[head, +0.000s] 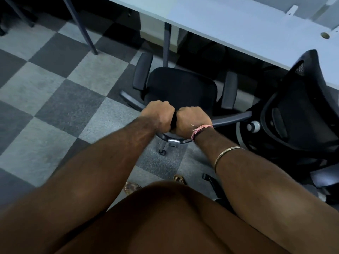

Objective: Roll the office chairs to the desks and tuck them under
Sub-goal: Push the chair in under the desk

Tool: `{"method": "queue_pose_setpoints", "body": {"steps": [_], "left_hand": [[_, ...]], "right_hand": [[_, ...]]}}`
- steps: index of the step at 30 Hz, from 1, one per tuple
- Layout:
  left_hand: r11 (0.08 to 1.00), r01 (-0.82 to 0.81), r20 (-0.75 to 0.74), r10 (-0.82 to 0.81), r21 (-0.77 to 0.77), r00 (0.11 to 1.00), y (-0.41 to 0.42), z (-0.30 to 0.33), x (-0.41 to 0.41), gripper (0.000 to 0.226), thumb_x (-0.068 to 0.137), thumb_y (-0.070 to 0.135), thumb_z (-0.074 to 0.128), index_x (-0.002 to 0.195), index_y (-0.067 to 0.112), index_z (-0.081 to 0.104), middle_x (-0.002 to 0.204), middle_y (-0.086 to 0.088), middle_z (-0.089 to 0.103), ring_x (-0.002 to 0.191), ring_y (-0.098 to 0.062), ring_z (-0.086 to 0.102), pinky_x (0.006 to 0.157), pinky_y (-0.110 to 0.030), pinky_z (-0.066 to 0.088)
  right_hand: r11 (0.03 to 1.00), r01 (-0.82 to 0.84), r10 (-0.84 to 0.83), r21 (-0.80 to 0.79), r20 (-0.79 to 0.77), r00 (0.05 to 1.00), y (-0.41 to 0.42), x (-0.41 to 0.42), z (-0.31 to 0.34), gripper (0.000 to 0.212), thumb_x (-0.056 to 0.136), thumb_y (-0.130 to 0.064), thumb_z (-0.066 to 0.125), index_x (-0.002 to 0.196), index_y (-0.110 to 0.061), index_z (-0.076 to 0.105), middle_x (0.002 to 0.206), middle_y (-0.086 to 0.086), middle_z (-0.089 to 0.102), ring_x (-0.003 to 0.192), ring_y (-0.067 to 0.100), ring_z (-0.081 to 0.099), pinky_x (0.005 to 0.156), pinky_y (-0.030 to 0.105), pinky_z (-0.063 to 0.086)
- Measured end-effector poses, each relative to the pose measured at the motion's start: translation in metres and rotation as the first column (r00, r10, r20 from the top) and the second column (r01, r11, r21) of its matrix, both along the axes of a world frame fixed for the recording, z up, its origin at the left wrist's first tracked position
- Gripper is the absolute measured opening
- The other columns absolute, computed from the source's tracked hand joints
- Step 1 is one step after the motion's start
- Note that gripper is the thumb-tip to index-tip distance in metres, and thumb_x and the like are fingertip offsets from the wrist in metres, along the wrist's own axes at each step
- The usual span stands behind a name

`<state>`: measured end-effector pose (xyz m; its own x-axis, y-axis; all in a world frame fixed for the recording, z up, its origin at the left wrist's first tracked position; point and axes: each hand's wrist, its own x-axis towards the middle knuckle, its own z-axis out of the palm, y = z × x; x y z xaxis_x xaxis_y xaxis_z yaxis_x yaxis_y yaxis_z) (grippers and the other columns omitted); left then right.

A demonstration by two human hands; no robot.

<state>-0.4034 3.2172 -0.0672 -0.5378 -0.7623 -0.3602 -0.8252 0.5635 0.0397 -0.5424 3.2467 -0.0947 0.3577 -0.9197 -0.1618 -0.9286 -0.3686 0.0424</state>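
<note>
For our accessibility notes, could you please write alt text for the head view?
Both hands, left hand and right hand, grip the top of a black chair facing a white desk. A second chair stands to its right on checkered carpet.

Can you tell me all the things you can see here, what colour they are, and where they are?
Office chair: one, black, in the middle, being held by its backrest, seat facing the desk.
Second chair: one, black mesh back, at the right, beside the desk edge.
Desk: one, pale grey-white top, across the upper right, on grey legs.
Carpet: one floor, light and dark grey squares, everywhere underneath.
Thread band: one, pink, on the right wrist.
Bangle: one, gold-coloured, on the right forearm.
Left hand: one, gripping the top of the chair back.
Right hand: one, gripping the chair back right beside the left hand.
</note>
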Motion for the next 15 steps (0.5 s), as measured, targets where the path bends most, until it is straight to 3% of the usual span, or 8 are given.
{"method": "queue_pose_setpoints", "body": {"steps": [7,12,15], "left_hand": [[0.991,-0.132,0.047,0.132,-0.022,0.990,-0.016,0.002,0.078,0.032,0.091,0.033,0.066,0.067,0.026,0.048,0.064,0.007,0.046,0.071,-0.020,0.058,0.071,-0.037,0.056],[0.966,-0.254,0.111,0.258,-0.052,0.960,-0.025,0.005,0.147,0.021,0.093,0.039,0.064,0.079,0.024,0.059,0.073,0.003,0.053,0.072,-0.020,0.057,0.069,-0.037,0.052],[0.940,-0.336,0.113,0.341,-0.062,0.933,-0.029,0.005,0.189,0.025,0.093,0.040,0.063,0.074,0.025,0.054,0.067,0.005,0.047,0.069,-0.021,0.054,0.065,-0.035,0.049]], "right_hand": [[0.992,-0.129,0.129,-0.012,0.004,0.992,-0.035,0.081,0.000,0.025,0.087,-0.044,0.051,0.083,-0.023,0.064,0.083,-0.001,0.066,0.070,0.024,0.062,0.056,0.033,0.036],[0.957,-0.289,0.289,-0.038,0.006,0.957,-0.066,0.153,-0.006,0.039,0.083,-0.062,0.053,0.081,-0.024,0.063,0.080,-0.002,0.064,0.069,0.023,0.063,0.055,0.032,0.034],[0.926,-0.376,0.377,-0.044,0.018,0.926,-0.082,0.196,-0.006,0.041,0.082,-0.064,0.051,0.082,-0.025,0.064,0.079,-0.003,0.063,0.069,0.023,0.062,0.056,0.031,0.037]]}}
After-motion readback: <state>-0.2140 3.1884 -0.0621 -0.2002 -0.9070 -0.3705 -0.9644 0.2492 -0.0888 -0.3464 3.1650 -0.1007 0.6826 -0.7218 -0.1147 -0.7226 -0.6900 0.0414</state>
